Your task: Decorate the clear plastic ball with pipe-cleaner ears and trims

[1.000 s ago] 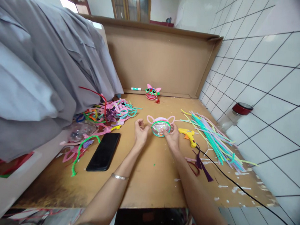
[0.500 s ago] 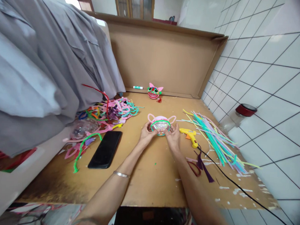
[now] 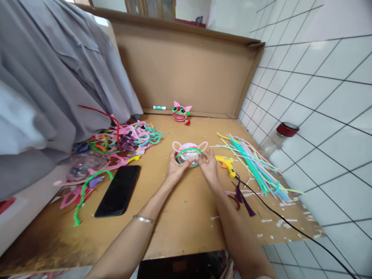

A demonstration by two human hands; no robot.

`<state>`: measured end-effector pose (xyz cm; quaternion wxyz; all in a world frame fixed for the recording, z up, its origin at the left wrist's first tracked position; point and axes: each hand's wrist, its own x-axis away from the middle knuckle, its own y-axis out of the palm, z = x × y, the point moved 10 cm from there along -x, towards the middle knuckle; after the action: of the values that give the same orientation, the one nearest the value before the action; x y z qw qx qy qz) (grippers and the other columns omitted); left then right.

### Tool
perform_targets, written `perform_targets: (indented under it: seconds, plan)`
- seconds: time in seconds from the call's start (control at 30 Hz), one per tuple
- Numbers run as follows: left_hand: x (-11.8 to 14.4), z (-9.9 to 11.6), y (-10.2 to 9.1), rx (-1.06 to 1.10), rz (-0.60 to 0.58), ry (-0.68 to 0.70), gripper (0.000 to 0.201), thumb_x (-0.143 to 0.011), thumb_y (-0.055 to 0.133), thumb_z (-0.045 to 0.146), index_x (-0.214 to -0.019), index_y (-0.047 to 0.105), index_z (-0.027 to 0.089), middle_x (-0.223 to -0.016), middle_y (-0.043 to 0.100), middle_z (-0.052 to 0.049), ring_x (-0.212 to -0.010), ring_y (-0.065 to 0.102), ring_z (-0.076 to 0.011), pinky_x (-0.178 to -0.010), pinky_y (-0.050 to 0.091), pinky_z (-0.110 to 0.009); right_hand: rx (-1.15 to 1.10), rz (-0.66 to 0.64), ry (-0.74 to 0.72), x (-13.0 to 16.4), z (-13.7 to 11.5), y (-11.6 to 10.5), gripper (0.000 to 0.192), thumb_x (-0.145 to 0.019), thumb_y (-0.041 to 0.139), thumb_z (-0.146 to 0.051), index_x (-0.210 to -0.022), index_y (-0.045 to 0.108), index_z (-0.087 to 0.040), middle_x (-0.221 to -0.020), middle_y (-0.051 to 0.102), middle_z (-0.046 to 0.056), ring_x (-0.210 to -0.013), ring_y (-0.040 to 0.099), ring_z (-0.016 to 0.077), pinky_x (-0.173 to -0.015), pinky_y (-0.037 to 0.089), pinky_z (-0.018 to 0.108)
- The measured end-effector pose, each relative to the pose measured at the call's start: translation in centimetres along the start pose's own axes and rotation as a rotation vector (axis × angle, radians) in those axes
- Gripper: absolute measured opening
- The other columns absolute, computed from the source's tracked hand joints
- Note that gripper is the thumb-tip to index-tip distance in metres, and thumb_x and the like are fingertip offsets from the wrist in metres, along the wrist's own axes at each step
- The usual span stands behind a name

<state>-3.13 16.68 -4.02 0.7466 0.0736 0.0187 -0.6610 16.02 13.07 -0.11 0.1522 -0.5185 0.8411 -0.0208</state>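
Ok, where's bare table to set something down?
Between the pink-eared ornament and the red tassel; also between the forearms, around a green speck. Crowded: tangled pipe cleaners and smartphone left; glue gun and pipe-cleaner bundle right.

Craft workspace, glue gun (image 3: pixel 228 162), pipe cleaners (image 3: pixel 251 165)

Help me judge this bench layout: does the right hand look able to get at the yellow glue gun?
Probably yes: the yellow glue gun lies beside the right hand, with nothing visible between them. That hand is at the clear pink-eared piece and may need to leave it first.
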Motion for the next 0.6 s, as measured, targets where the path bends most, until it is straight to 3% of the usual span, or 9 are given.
perform_targets:
  seconds: [0.13, 0.27, 0.43, 0.6]
  plan:
    - [0.2, -0.1, -0.1, -0.046, 0.009, -0.025, 0.072, -0.057, 0.083, 0.036, -0.118, 0.050, 0.020, -0.119, 0.063, -0.009, -0.098, 0.065, -0.0204, -0.088, 0.051, -0.033, 0.719, 0.137, -0.171, 0.3, -4.5, -4.0, 0.042, -0.084, 0.054, -0.025, -0.124, 0.055, -0.011, -0.126, 0.060, 0.020, -0.119, 0.053, 0.0306, -0.100, 0.039, 0.044]
    - [0.4, 0.1, -0.1, -0.101, 0.004, -0.032, 0.072, -0.058, 0.082, 0.039, -0.119, 0.049, 0.020, -0.114, 0.064, -0.008, -0.095, 0.066, -0.0208, -0.086, 0.052, -0.034, 1.208, 0.111, -0.047, 0.9, -3.6, -6.1, 0.026, -0.085, 0.047, -0.015, -0.105, 0.062, -0.007, -0.113, 0.061, 0.023, -0.105, 0.057, 0.0325, -0.086, 0.041, 0.043]
    - [0.6, 0.5, -0.1, -0.096, 0.011, -0.031, 0.073, -0.058, 0.081, 0.036, -0.121, 0.048, 0.020, -0.123, 0.061, -0.010, -0.102, 0.065, -0.0221, -0.090, 0.051, -0.035, 1.313, 0.112, 0.078, 1.6, -0.1, -8.6, 0.031, -0.090, 0.038, -0.012, -0.112, 0.059, -0.004, -0.105, 0.061, 0.023, -0.096, 0.061, 0.0311, -0.076, 0.043, 0.039]
    - [0.8, 1.0, 0.1, -0.066, -0.008, -0.011, 0.071, -0.057, 0.081, 0.038, -0.117, 0.048, 0.019, -0.123, 0.061, -0.010, -0.103, 0.065, -0.0227, -0.090, 0.052, -0.036, 1.241, 0.121, -0.024, 0.8, 1.2, -9.8, 0.031, -0.081, 0.039, -0.001, -0.105, 0.059, -0.007, -0.100, 0.063, 0.020, -0.094, 0.058, 0.0266, -0.079, 0.041, 0.035]
